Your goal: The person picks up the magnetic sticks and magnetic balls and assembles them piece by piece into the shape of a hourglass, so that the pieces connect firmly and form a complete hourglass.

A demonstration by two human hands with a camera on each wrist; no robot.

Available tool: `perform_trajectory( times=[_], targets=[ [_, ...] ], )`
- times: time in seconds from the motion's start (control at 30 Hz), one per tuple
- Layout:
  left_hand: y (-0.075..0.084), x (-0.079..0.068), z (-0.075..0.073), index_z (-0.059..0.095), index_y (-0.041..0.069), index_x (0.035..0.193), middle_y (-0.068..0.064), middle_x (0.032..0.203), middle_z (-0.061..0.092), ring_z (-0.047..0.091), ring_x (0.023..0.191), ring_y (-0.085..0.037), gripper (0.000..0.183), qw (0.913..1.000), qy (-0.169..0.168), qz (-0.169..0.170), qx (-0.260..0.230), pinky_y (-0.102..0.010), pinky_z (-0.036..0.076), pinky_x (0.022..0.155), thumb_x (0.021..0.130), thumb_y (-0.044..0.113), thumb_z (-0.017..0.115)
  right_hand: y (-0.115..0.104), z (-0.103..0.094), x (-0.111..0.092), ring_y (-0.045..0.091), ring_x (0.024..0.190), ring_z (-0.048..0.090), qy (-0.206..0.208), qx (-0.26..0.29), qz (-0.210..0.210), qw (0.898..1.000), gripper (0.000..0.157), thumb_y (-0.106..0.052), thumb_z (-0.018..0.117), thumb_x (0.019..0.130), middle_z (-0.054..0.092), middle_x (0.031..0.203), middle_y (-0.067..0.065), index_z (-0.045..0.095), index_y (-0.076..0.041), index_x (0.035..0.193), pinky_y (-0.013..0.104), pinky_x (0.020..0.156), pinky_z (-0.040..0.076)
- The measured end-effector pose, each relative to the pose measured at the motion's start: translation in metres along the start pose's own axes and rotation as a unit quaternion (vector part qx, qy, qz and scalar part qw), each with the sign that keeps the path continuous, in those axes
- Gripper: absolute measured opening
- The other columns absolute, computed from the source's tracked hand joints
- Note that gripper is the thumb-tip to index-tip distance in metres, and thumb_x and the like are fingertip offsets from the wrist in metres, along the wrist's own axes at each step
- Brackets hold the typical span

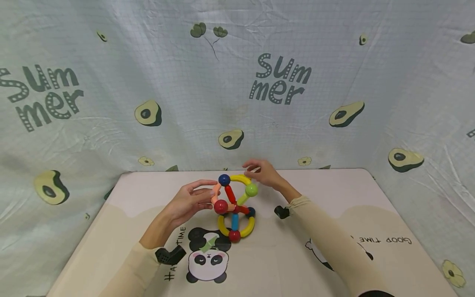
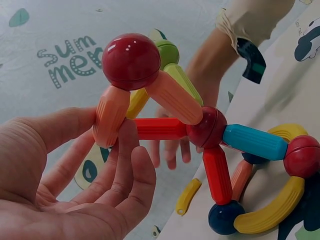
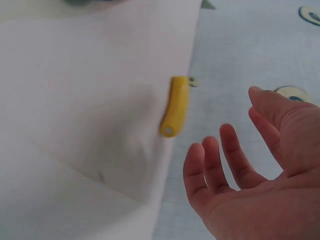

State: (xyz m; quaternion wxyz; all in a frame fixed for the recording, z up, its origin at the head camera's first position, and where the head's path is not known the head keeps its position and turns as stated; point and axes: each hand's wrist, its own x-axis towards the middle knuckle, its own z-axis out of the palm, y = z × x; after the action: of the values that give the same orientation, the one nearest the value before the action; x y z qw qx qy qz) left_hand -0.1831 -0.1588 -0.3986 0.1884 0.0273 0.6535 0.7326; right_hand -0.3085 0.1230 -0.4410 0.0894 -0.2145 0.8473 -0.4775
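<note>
A construction of magnetic balls and rods (image 1: 230,193) stands upright near the back of the table, with curved yellow rods (image 2: 270,215) at its base. My left hand (image 1: 189,202) holds its upper left side, pinching a peach curved rod (image 2: 111,112) between thumb and fingers. A red ball (image 2: 131,61) tops that rod. My right hand (image 1: 264,173) is behind the green ball (image 1: 251,190), fingers loosely bent and nothing between them. Near that hand, a loose yellow curved rod (image 3: 175,106) lies by the table's back edge.
The table (image 1: 148,194) bears a printed panda (image 1: 208,264) and lettering. A cloth (image 1: 208,82) with printed avocados hangs behind it and along both sides. Small black devices (image 1: 170,255) are strapped to both wrists.
</note>
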Motion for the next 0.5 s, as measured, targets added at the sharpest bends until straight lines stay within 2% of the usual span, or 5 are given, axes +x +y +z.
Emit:
perform_trajectory(
  times=[0.17, 0.3, 0.5],
  targets=[
    [0.000, -0.001, -0.001, 0.052, 0.002, 0.144, -0.011, 0.119, 0.070, 0.068, 0.097, -0.023, 0.050, 1.0000, -0.003, -0.001, -0.001, -0.035, 0.057, 0.089, 0.100, 0.017, 0.069, 0.019, 0.013, 0.007, 0.030, 0.118, 0.060, 0.038, -0.028, 0.012, 0.999, 0.031, -0.015, 0.072, 0.098, 0.066, 0.128, 0.011, 0.068, -0.005, 0.127, 0.044, 0.101, 0.051],
    [-0.001, -0.002, -0.001, 0.052, 0.001, 0.144, -0.010, 0.117, 0.070, 0.068, 0.097, -0.022, 0.049, 1.0000, -0.007, 0.000, -0.001, -0.035, 0.057, 0.089, 0.100, 0.016, 0.069, 0.028, 0.020, 0.010, 0.032, 0.116, 0.061, 0.061, -0.026, 0.035, 0.997, 0.031, -0.014, 0.072, 0.097, 0.066, 0.127, 0.012, 0.068, -0.005, 0.127, 0.045, 0.100, 0.052],
    [-0.002, -0.004, -0.003, 0.052, 0.002, 0.144, -0.010, 0.118, 0.069, 0.068, 0.097, -0.022, 0.050, 1.0000, -0.007, 0.000, 0.001, -0.034, 0.057, 0.089, 0.100, 0.017, 0.069, 0.033, 0.027, 0.012, 0.032, 0.111, 0.062, 0.078, -0.037, 0.044, 0.995, 0.027, -0.012, 0.071, 0.098, 0.068, 0.120, 0.014, 0.068, -0.003, 0.124, 0.045, 0.099, 0.053]
  ],
)
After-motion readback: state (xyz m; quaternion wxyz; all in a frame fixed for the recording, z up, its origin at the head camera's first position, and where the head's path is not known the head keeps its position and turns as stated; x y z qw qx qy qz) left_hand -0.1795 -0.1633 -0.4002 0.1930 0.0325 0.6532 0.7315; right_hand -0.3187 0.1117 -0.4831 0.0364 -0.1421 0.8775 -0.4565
